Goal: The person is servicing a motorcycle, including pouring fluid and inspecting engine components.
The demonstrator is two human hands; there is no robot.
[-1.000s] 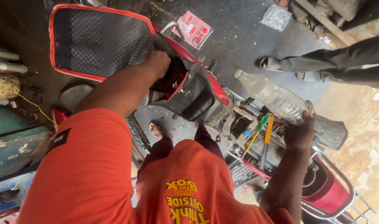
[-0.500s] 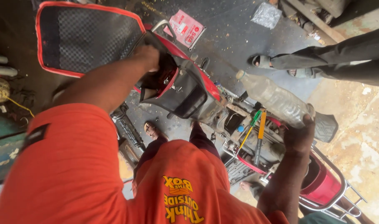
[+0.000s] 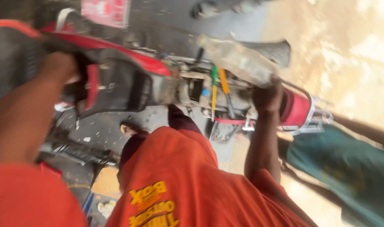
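1. Motorcycle (image 3: 188,86): red-and-black body, stripped about the middle so that frame, wiring and dark inner parts showed. Its long axis ran roughly left to right across the view, the tail pointing right. It stood on the dark, littered floor (image 3: 158,120), just ahead of the person in the orange shirt. View blurred; fine detail could not be told.
2. Seat (image 3: 15,59): black textured panel with red edge, at the far left, tilted up.
3. Rear rack (image 3: 314,120): silver metal, at the right end, behind a red tail panel.
4. Plastic bottle (image 3: 238,61): clear, dirty, lying slantwise over the frame, neck toward upper left.
5. Tools (image 3: 219,90): green- and yellow-handled, standing in the open middle.
6. Left hand (image 3: 59,69): fingers closed on the dark bodywork beside the seat.
7. Right hand (image 3: 265,96): closed on the frame just below the bottle.
8. Another person in a teal garment (image 3: 347,168), lower right.
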